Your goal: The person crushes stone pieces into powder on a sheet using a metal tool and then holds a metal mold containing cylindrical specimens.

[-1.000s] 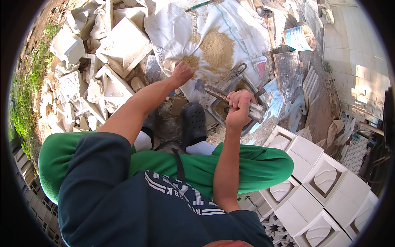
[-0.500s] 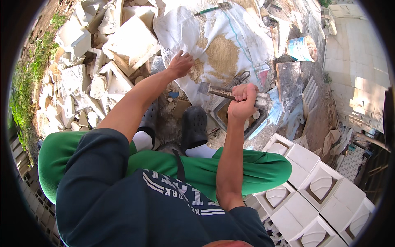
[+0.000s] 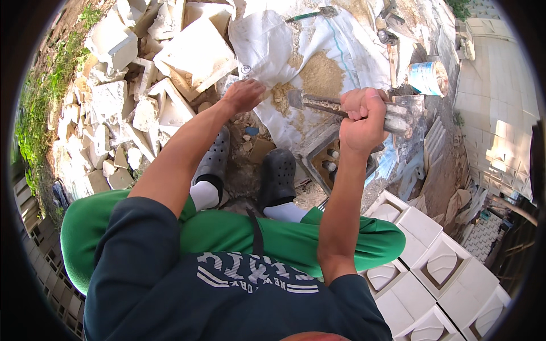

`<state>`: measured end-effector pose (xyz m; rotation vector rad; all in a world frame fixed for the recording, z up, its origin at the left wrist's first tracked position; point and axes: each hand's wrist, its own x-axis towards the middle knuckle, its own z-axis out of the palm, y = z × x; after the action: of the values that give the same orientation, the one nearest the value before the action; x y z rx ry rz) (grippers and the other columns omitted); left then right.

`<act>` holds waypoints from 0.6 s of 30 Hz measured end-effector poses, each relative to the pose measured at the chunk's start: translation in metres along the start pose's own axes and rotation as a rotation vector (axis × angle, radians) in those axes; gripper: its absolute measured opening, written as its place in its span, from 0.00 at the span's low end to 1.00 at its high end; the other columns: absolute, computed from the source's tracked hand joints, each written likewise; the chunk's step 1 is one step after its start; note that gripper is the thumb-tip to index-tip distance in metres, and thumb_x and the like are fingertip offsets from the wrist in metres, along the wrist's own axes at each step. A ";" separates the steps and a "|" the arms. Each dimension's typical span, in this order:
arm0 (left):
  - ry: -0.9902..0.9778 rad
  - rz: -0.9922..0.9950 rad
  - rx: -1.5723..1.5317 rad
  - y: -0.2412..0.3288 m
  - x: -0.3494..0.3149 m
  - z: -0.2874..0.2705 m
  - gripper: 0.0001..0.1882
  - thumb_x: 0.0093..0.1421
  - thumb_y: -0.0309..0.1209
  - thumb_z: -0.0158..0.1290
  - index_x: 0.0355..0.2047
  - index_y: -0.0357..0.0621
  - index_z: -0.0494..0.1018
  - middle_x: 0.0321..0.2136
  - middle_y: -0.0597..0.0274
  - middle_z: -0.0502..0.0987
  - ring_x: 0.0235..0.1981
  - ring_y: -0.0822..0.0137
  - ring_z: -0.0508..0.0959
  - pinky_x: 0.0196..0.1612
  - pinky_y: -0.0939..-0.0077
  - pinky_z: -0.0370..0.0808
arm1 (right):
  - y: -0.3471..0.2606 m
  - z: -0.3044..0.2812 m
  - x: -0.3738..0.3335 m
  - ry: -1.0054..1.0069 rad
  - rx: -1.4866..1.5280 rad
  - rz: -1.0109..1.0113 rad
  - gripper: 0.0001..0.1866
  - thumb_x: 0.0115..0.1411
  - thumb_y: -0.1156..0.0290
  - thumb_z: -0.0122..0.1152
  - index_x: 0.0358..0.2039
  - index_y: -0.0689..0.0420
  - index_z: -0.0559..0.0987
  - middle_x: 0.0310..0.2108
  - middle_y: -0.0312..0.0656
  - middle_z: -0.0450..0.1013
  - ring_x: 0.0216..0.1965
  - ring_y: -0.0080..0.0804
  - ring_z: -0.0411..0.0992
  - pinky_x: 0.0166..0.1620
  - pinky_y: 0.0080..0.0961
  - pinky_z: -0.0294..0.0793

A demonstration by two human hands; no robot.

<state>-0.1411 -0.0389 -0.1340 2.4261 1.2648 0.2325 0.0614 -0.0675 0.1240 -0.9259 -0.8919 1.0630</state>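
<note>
My right hand (image 3: 362, 116) is wrapped round a cement-crusted hand tool (image 3: 321, 104). The tool has a squared grey end on the left and a thick, rough grey end on the right; its exact kind is unclear. It is held above a grey square tub (image 3: 314, 170) with small round-ended things inside. My left hand (image 3: 245, 95) is closed at the near left edge of a white woven sack (image 3: 259, 42), its fingertips partly hidden. On the spread sack lies a heap of tan sand (image 3: 321, 74).
Broken white blocks (image 3: 193, 51) pile up on the left. A green-handled tool (image 3: 311, 14) lies on the sack's far part. A hammer (image 3: 389, 42) and a blue-white bucket (image 3: 427, 78) are at the far right. Patterned white blocks (image 3: 424, 227) stand near right.
My right hand has raised the hand tool and moved right and away from me. My left hand stays by the sack's edge. The view has shifted slightly.
</note>
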 end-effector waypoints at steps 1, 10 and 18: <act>-0.001 -0.002 -0.002 0.000 -0.001 -0.003 0.20 0.52 0.38 0.55 0.44 0.43 0.69 0.46 0.62 0.71 0.48 0.62 0.71 0.49 0.67 0.71 | -0.008 0.005 0.001 -0.018 0.021 -0.016 0.18 0.54 0.76 0.48 0.10 0.55 0.57 0.11 0.33 0.55 0.15 0.19 0.52 0.23 0.20 0.55; -0.167 -0.140 0.083 0.001 0.015 -0.013 0.14 0.52 0.29 0.52 0.40 0.42 0.72 0.38 0.57 0.76 0.40 0.57 0.77 0.40 0.66 0.75 | 0.095 -0.025 -0.008 -0.064 -0.200 0.128 0.12 0.54 0.72 0.51 0.15 0.59 0.67 0.14 0.30 0.61 0.18 0.16 0.55 0.22 0.18 0.53; -0.253 -0.123 0.214 0.014 0.023 -0.030 0.07 0.50 0.24 0.50 0.21 0.42 0.78 0.24 0.53 0.79 0.30 0.58 0.80 0.32 0.67 0.77 | 0.012 0.007 0.009 -0.097 -0.078 0.081 0.13 0.54 0.73 0.50 0.14 0.57 0.64 0.13 0.31 0.60 0.17 0.17 0.54 0.22 0.19 0.52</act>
<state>-0.1276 -0.0193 -0.1015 2.4428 1.3743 -0.2498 0.0531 -0.0553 0.1169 -0.9885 -0.9883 1.1573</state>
